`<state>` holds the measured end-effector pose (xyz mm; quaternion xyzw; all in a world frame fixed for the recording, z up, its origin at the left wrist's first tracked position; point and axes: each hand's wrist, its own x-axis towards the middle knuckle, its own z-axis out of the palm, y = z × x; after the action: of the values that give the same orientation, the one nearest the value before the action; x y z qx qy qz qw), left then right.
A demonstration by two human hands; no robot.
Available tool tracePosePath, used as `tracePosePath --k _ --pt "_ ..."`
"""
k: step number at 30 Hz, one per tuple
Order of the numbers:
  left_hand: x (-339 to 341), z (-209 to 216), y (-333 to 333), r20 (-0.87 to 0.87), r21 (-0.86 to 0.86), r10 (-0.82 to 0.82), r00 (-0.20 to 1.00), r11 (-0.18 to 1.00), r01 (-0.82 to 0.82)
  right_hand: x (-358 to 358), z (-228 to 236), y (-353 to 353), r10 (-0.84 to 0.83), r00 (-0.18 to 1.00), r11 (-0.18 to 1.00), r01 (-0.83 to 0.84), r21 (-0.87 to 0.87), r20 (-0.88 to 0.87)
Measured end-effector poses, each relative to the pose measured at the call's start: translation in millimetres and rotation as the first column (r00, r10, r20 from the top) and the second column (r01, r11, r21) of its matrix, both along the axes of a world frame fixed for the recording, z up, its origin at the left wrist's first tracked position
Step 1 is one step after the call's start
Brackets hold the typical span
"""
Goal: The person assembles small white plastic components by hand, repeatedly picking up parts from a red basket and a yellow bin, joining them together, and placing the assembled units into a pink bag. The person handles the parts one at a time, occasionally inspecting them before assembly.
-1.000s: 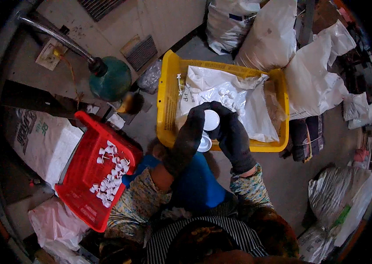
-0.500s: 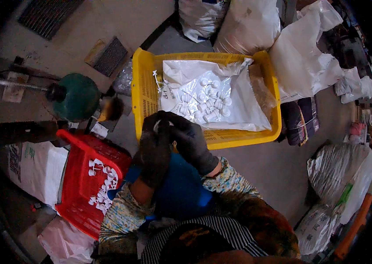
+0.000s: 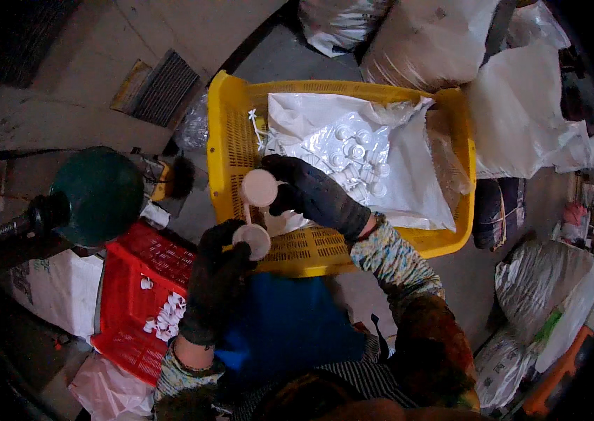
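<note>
Dark work gloves cover both hands. My left hand is closed on a white round plastic cap at the near left corner of the yellow crate. Just above it, my right hand pinches another white round cap by its right edge. Between the two caps a thin white strip shows; whether it joins them I cannot tell. Inside the crate, a white plastic sack lies under several small white plastic parts. A few thin white stems rest at the crate's left end.
To the left, a red crate holds several white plastic pieces. A dark green round machine part juts in above it. Large white sacks stand beyond the yellow crate, and clear plastic bags lie at right.
My hands were together at the crate's near left corner. They have moved apart, the right one up and over the crate, and the two white caps now show.
</note>
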<state>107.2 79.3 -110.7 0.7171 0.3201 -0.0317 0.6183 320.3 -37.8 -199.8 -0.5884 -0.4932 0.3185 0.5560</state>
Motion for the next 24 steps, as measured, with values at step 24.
tracePosePath --k 24 --pt "10 37 -2 -0.156 -0.456 0.308 0.938 0.82 -0.345 128 -218 -88 -0.038 0.499 0.386 0.807 -0.447 0.866"
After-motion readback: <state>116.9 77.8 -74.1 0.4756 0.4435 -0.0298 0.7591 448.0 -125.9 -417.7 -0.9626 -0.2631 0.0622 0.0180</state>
